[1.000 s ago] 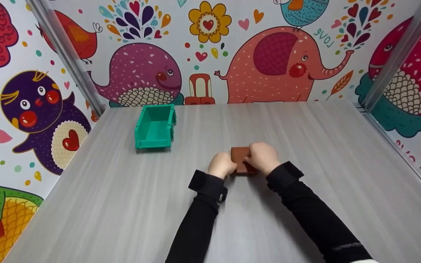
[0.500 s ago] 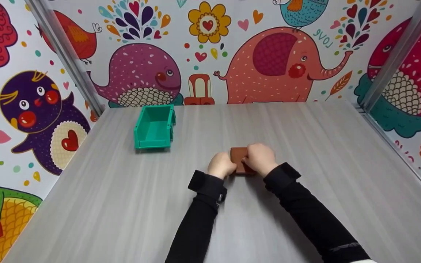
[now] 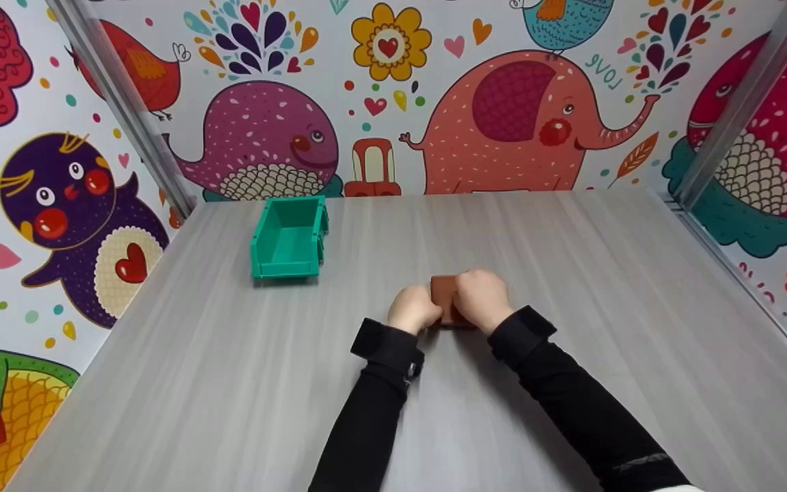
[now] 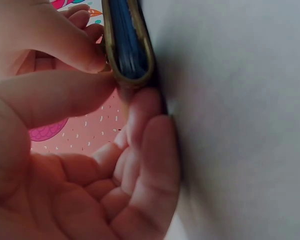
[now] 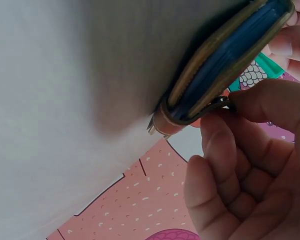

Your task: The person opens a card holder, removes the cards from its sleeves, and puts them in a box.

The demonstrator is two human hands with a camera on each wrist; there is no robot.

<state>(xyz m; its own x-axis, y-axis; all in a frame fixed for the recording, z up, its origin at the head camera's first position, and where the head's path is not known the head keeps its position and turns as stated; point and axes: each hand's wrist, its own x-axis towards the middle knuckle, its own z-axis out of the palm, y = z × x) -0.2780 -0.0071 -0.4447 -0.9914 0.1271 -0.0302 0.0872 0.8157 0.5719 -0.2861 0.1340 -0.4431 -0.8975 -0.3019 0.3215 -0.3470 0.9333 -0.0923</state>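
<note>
A brown leather card wallet (image 3: 444, 290) with blue sleeves inside lies on the grey table between both hands. My left hand (image 3: 412, 309) grips its left edge; in the left wrist view, thumb and fingertips pinch the rounded spine. My right hand (image 3: 484, 299) covers the wallet's right side in the head view. Seen from the right wrist, right thumb and finger pinch a short strap (image 5: 223, 103) with a metal snap, folded around the wallet's opening side. The blue sleeves (image 5: 230, 55) show between the covers. The tips of the left fingers (image 5: 292, 45) appear at the far end.
A green plastic bin (image 3: 287, 239) stands at the back left of the table (image 3: 229, 383), away from both hands. Walls with printed cartoon animals (image 3: 509, 130) close off the back and sides, with metal posts (image 3: 123, 102) at the corners.
My right hand has shifted slightly left over the wallet, covering more of it. The left hand and the green bin have stayed in place.
</note>
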